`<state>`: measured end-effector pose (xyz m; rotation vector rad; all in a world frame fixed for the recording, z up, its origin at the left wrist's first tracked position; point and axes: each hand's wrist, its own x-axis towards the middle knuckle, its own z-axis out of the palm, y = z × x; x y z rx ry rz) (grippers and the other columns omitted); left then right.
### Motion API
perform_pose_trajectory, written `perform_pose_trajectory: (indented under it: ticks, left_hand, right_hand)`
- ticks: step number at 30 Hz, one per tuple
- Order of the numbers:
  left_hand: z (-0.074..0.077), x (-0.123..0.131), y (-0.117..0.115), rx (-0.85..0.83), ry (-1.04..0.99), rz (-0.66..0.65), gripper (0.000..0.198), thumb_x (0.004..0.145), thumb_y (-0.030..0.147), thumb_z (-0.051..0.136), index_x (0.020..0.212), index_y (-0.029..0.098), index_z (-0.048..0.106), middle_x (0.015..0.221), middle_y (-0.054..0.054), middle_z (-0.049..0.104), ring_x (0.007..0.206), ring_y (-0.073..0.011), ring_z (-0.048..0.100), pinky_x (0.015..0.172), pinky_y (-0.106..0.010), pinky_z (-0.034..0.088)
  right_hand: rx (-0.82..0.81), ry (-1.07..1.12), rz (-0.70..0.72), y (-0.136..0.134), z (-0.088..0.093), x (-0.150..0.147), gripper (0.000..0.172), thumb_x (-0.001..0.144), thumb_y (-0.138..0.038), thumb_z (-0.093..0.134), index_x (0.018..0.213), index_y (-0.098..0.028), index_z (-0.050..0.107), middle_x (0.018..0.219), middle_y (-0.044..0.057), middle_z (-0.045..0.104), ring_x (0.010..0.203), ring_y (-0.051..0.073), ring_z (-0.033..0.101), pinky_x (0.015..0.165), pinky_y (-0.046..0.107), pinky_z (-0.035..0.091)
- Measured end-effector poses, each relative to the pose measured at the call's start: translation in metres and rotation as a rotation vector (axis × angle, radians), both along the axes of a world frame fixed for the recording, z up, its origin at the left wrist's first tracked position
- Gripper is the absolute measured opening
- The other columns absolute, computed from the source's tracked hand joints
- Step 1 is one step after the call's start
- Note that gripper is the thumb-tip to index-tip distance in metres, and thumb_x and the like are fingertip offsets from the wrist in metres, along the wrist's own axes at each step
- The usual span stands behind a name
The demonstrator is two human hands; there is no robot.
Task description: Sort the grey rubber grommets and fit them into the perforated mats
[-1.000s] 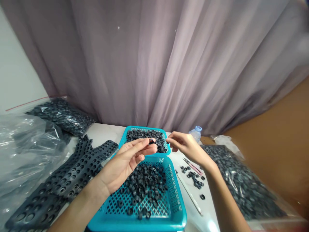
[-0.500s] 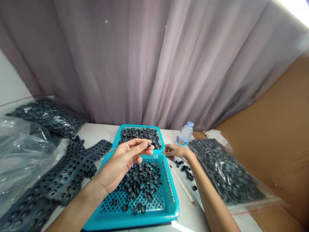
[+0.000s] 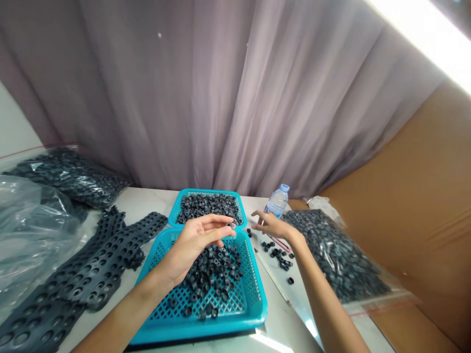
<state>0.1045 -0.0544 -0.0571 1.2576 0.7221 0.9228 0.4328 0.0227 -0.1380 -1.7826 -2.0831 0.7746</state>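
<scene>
My left hand (image 3: pixel 198 240) is over the near blue basket (image 3: pixel 253 294), its thumb and fingertips pinching a small black ring-like part (image 3: pixel 230 225). Below it lies a heap of black parts (image 3: pixel 211 274) of the same kind. My right hand (image 3: pixel 272 224) hovers above the table to the right of the baskets, fingers spread and holding nothing. Under and in front of it are several loose black parts (image 3: pixel 279 255) and a pink tool (image 3: pixel 281 243), possibly tweezers, partly hidden by the hand. The far blue basket (image 3: pixel 172 211) is full of black parts.
A water bottle (image 3: pixel 277 201) stands behind my right hand. A bag of black parts (image 3: pixel 331 255) lies at right, another bag (image 3: pixel 69 176) at left. Perforated dark rubber strips (image 3: pixel 99 264) lie left of the baskets. A pencil-like stick (image 3: pixel 272 277) rests right of the near basket.
My right hand has lifted from the table beside the far basket, and its fingers have spread, uncovering loose parts and the pink tool. My left hand keeps its pinch. The view has shifted slightly.
</scene>
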Motion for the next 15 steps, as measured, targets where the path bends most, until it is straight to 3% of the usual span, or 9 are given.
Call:
perform_pose_trajectory:
  ticks: [6,8,10,15]
  left_hand:
    - [-0.003,0.003,0.002,0.114,0.021,0.060,0.034,0.088,0.034,0.079,0.114,0.013,0.074,0.098,-0.011,0.079,0.078,-0.0161,0.070,0.072,-0.026,0.054]
    - [-0.004,0.004,0.003,0.175,0.015,0.102,0.032,0.088,0.035,0.079,0.112,0.014,0.074,0.097,-0.011,0.079,0.076,-0.0174,0.071,0.070,-0.027,0.055]
    - [-0.005,0.004,0.003,0.222,0.003,0.125,0.032,0.089,0.035,0.078,0.112,0.015,0.074,0.098,-0.010,0.079,0.077,-0.0182,0.072,0.071,-0.028,0.057]
    - [-0.003,0.001,-0.001,0.284,-0.058,0.130,0.028,0.090,0.033,0.078,0.113,0.017,0.073,0.101,-0.008,0.077,0.079,-0.0177,0.071,0.072,-0.030,0.060]
  right_hand:
    - [0.258,0.054,-0.008,-0.025,0.055,-0.026,0.035,0.104,-0.047,0.053,0.112,-0.015,0.066,0.088,0.007,0.068,0.077,0.019,0.060,0.074,0.030,0.047]
    - [0.283,0.127,0.063,-0.040,0.075,-0.049,0.038,0.106,-0.051,0.048,0.106,-0.017,0.067,0.088,0.003,0.067,0.076,0.016,0.060,0.073,0.027,0.048]
    - [0.298,0.338,0.184,-0.058,0.093,-0.074,0.037,0.106,-0.051,0.052,0.106,-0.017,0.067,0.087,0.002,0.066,0.074,0.015,0.059,0.070,0.027,0.049]
    - [0.281,0.560,0.282,-0.087,0.115,-0.117,0.029,0.101,-0.046,0.064,0.108,-0.018,0.070,0.095,0.004,0.069,0.084,0.017,0.063,0.070,0.026,0.052]
